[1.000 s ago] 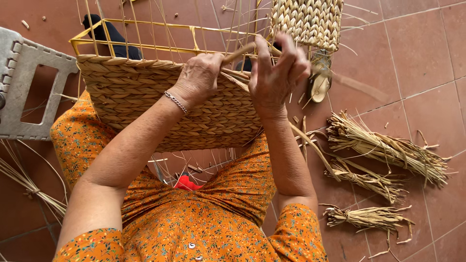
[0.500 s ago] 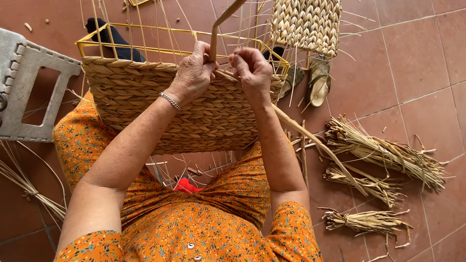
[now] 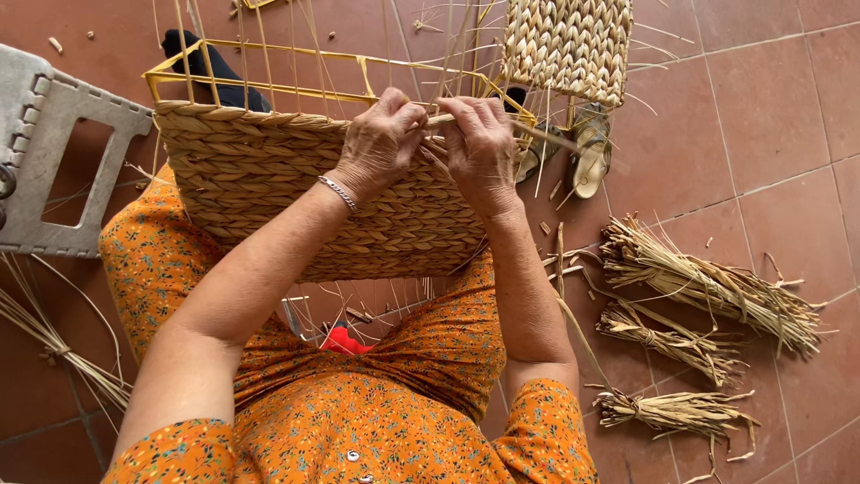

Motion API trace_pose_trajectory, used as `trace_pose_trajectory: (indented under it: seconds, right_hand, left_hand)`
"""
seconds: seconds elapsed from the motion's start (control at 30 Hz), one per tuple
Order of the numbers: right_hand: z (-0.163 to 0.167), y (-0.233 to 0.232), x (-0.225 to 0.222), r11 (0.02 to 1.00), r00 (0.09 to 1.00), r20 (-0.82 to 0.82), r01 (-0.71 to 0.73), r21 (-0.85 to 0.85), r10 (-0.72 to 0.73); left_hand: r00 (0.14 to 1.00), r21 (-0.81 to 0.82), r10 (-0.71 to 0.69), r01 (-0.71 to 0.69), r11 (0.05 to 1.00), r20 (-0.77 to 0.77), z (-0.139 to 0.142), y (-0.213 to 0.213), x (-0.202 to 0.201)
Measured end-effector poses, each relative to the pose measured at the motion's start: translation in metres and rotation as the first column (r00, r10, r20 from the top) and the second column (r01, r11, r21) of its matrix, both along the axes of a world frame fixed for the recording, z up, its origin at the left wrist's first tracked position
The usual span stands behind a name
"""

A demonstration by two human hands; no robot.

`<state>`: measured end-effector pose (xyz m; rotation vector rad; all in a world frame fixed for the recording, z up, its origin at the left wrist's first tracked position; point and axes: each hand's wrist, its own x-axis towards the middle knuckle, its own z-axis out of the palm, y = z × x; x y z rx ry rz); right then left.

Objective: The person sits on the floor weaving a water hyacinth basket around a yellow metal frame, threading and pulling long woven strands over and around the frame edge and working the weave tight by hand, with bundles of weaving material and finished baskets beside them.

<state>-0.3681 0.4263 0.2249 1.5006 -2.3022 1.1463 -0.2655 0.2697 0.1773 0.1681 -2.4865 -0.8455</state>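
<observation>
Hands meet at the rim of the half-woven basket. Left hand and right hand both keep a narrow grip, pinching one straw strand.

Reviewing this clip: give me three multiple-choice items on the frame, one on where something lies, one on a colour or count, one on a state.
1. Where do the straw bundles lie?
A. On the floor to the person's right
B. Inside the basket
C. On the stool

2. What colour is the basket's wire frame?
A. Blue
B. Yellow
C. White

3. What are the hands doing?
A. Resting on the knees
B. One is raised away from the basket
C. Both grip a strand at the basket rim

Key: 1 A, bundles lie on tiles right of the lap. 2 B, bare frame shows yellow. 3 C, left hand and right hand pinch the strand together.
</observation>
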Motion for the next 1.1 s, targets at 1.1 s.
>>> trace_pose_trajectory:
  seconds: [1.1]
  right_hand:
    - [-0.015, 0.045, 0.019, 0.976, 0.986, -0.157, 0.086, 0.201, -0.055]
  left_hand:
    - [0.99, -0.261, -0.143, 0.137, 0.956, -0.004, -0.009, 0.002, -0.011]
